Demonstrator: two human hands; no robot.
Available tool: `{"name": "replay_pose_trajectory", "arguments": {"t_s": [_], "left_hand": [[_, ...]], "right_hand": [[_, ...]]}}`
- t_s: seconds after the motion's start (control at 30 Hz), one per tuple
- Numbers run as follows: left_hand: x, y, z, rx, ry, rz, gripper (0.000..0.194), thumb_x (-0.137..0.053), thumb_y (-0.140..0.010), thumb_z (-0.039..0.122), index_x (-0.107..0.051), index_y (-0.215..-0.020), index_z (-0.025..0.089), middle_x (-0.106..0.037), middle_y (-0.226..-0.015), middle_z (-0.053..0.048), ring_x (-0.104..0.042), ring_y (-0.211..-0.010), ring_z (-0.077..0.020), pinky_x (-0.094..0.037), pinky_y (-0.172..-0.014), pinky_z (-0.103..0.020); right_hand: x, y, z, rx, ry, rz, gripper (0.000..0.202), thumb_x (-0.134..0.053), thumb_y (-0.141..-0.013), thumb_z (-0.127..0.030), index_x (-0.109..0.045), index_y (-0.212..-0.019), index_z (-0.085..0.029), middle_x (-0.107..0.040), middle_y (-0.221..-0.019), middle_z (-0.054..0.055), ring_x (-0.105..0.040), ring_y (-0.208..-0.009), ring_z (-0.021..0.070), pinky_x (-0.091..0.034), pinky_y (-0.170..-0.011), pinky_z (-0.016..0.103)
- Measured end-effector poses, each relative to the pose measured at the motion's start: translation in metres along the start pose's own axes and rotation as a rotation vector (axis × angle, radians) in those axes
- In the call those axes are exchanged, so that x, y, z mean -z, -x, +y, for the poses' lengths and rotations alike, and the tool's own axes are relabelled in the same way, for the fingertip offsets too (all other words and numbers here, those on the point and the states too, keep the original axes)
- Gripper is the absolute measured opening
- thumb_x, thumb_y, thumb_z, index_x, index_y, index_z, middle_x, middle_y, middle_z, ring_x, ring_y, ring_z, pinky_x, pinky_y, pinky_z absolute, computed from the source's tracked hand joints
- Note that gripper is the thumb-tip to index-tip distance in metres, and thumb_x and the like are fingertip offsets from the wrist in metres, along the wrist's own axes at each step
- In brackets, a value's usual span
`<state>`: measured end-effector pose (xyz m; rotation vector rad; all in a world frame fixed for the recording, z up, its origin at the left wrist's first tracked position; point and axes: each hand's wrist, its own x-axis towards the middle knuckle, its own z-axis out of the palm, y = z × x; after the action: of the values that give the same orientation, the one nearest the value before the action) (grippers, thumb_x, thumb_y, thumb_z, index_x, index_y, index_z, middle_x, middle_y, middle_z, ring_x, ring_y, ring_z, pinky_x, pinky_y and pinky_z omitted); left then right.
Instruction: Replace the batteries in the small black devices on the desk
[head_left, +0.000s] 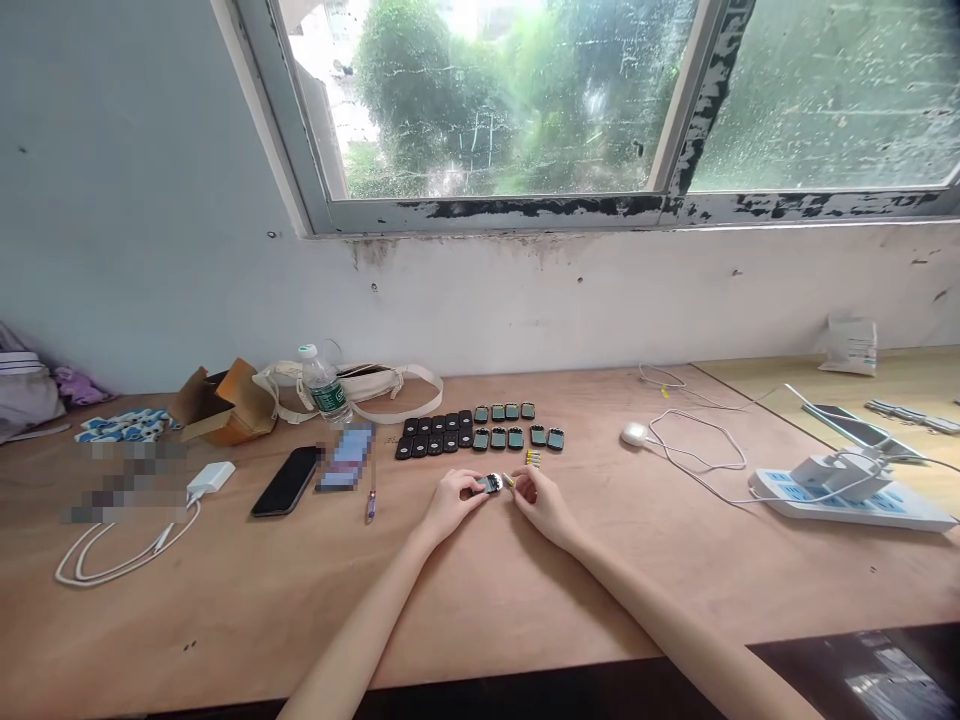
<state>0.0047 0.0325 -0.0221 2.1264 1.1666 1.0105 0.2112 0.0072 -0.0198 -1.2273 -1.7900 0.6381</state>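
Note:
My left hand is closed on a small electronic device with a grey screen, held just above the table. Between the thumb and fingers of my right hand is a small cylinder with a yellow part, which looks like a battery. Its tip is close beside the device; whether they touch I cannot tell. Just beyond my right hand lie several yellow-ended batteries side by side. Similar devices with grey screens are set out in two rows, with black oval-buttoned cases to their left.
A screwdriver, a black phone and a blurred sheet lie to the left. Behind stand a water bottle, a white bag and an open cardboard box. On the right are a power strip and white cables.

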Motion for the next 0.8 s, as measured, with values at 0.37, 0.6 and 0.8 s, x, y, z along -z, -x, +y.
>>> {"name": "replay_pose_trajectory", "arguments": {"t_s": [0.37,0.6,0.8], "left_hand": [[0.003,0.001,0.003,0.006,0.002,-0.006,0.009,-0.067,-0.076,0.028,-0.067,-0.071,0.020,-0.069,-0.102,-0.005,-0.058,-0.097,-0.0219,-0.045,-0.087,-0.036],[0.003,0.001,0.002,0.003,0.015,-0.017,0.011,-0.067,-0.077,0.029,-0.066,-0.072,0.020,-0.069,-0.102,-0.006,-0.058,-0.098,-0.0225,-0.044,-0.089,-0.038],[0.005,0.001,0.008,0.011,0.010,-0.019,0.012,-0.066,-0.077,0.031,-0.066,-0.070,0.021,-0.068,-0.103,-0.006,-0.058,-0.098,-0.0230,-0.044,-0.088,-0.038]], "right_hand": [[-0.006,-0.007,-0.005,0.255,0.470,0.016,0.027,-0.036,-0.092,-0.015,-0.059,-0.102,-0.021,-0.055,-0.112,0.010,-0.048,-0.104,0.0242,-0.044,-0.089,0.041],[-0.001,-0.020,0.011,0.138,0.655,0.111,0.025,-0.042,-0.088,-0.016,-0.060,-0.105,-0.019,-0.054,-0.119,0.012,-0.045,-0.103,0.0285,-0.040,-0.089,0.046],[0.005,-0.022,0.015,0.121,0.685,0.101,0.018,-0.045,-0.088,-0.019,-0.063,-0.091,-0.021,-0.053,-0.120,0.012,-0.043,-0.101,0.0294,-0.041,-0.086,0.047]]}}
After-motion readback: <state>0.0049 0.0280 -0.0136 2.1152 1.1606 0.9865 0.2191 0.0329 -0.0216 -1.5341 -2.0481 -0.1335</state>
